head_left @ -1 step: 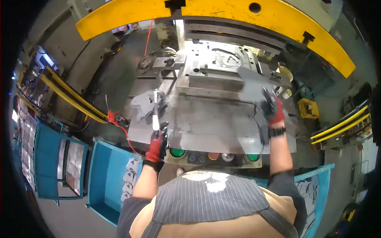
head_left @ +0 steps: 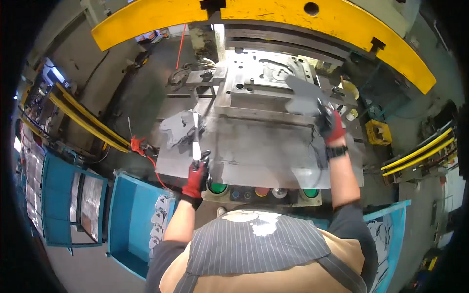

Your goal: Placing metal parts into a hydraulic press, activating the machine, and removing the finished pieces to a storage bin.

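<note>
My left hand, in a red and black glove, is closed round a stick-like tool with white sections. The tool points away from me, its far end beside a small pile of flat grey metal pieces on the metal table. In my right hand, gloved alike, is a flat grey sheet-metal piece with a curved outline. It hangs at the front right of the press die, hiding part of it. The fingertips of my right hand are partly hidden.
A yellow press beam spans the top. Along the table's near edge runs a control panel with green and red buttons. Blue bins with grey pieces stand at both sides. Yellow guard bars flank the press.
My right hand has moved slightly away from me and left, carrying the sheet-metal piece closer over the die. My left hand and its tool have shifted a little to the right.
</note>
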Tool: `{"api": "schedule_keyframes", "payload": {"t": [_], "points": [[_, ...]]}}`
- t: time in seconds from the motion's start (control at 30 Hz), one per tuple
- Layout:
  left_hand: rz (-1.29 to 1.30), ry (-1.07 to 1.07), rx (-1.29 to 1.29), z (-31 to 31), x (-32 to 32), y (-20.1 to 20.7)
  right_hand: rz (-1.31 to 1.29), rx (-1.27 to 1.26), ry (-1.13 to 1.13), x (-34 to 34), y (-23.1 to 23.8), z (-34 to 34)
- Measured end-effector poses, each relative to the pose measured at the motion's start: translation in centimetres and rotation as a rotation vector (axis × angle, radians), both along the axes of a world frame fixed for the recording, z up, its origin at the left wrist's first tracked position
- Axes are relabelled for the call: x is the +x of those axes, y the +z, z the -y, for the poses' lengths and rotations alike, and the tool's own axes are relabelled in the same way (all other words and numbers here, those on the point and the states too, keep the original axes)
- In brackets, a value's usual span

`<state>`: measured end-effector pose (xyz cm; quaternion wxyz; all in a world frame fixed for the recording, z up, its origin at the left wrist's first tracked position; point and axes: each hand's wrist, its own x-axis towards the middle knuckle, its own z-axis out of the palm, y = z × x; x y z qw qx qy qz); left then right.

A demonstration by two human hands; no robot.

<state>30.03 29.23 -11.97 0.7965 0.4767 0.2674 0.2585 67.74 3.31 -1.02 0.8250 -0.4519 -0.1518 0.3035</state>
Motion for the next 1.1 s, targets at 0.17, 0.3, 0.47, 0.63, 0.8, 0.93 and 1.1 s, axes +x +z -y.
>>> {"api": "schedule_keyframes", "payload": {"t": [0.17,0.3,0.47,0.63,0.8,0.93,1.1], "points": [[-0.333,0.081,0.405,0.5,2.4,-4.5,0.259,-0.038,0.057,6.7,1.9,-12.8],[-0.231,0.134,0.485,-0.4,1.8,-8.6,1.372,-0.592,-0.042,13.8,-0.8,-19.9],[-0.275,0.139,0.635,-0.7,2.7,-10.1,1.375,-1.404,-0.204,17.7,-0.3,-20.8],[-0.313,0.131,0.501,0.5,2.1,-6.7,1.333,-1.623,-0.218,9.1,3.4,-21.5],[-0.33,0.13,0.583,0.0,2.4,-9.0,1.413,-1.661,-0.324,10.5,1.7,-21.9],[-0.296,0.116,0.56,-0.6,2.1,-9.9,1.351,-1.743,-0.007,8.8,3.9,-21.6],[-0.402,0.098,0.58,1.0,2.0,-5.1,1.161,-1.107,-0.376,15.5,-0.6,-13.3]]}}
